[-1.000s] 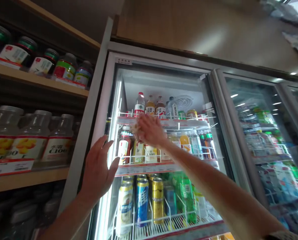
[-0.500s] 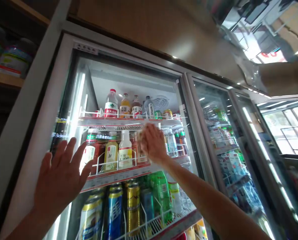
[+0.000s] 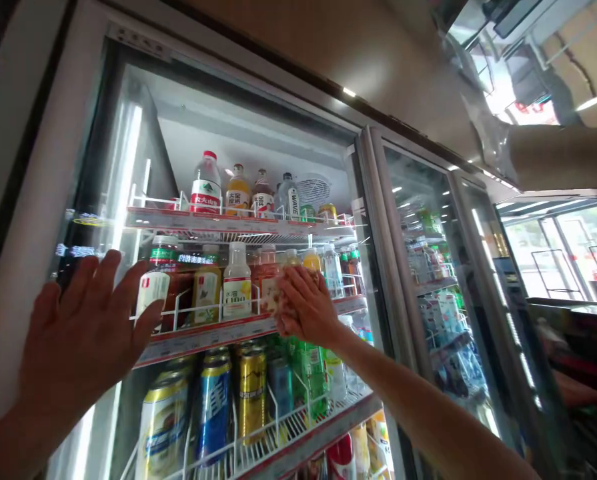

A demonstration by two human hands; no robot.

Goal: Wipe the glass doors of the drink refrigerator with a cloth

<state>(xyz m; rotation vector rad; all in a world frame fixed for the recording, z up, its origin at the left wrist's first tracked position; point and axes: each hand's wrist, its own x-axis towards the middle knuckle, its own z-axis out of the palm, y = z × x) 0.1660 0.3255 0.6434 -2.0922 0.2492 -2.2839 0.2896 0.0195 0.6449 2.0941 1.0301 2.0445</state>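
Observation:
My right hand (image 3: 308,303) is closed over a crumpled, pale pinkish cloth (image 3: 284,303) and presses it to the glass of a lit drinks cooler. Part of the cloth is hidden under my fingers. At the left, my left hand (image 3: 85,327) is raised with its fingers spread and nothing in it. It is close to the glass door (image 3: 258,107); whether it touches the glass I cannot tell. Behind the glass, near my right hand, stand a white-capped bottle (image 3: 237,287) and an orange juice bottle (image 3: 311,259).
The upper shelf (image 3: 248,223) bears several bottles, and tall cans such as a blue can (image 3: 215,407) line the lower rack. A grey door frame (image 3: 385,247) divides this door from a second cooler door (image 3: 428,267) on the right. Brown panelling (image 3: 298,53) runs above.
The view has shifted, so the cooler sits further left and larger in it. My right hand has moved down over the glass with the cloth. My left hand stays spread.

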